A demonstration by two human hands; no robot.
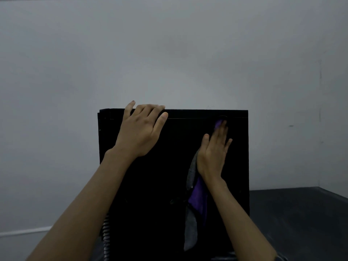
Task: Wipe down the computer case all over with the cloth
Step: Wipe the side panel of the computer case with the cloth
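The computer case stands in the lower middle of the frame, a black box with its broad face toward us and its top edge running left to right. On the upper right of that face lies the cloth, purple and grey, its long axis top to bottom, with a loose tail hanging toward the bottom of the frame. The right grip is wide: fingers straight, palm flat, pressing the cloth against the panel just under the top edge. The left grip holds the case at the upper left, fingers curled over the top edge. From the right grip, most of the bare face lies to the left and below, so we judge the next stroke should run that way, and the right is the hand to make it. The left grip looks set to steady the box. The case rests on a dark counter at lower right, with a plain grey wall behind it.
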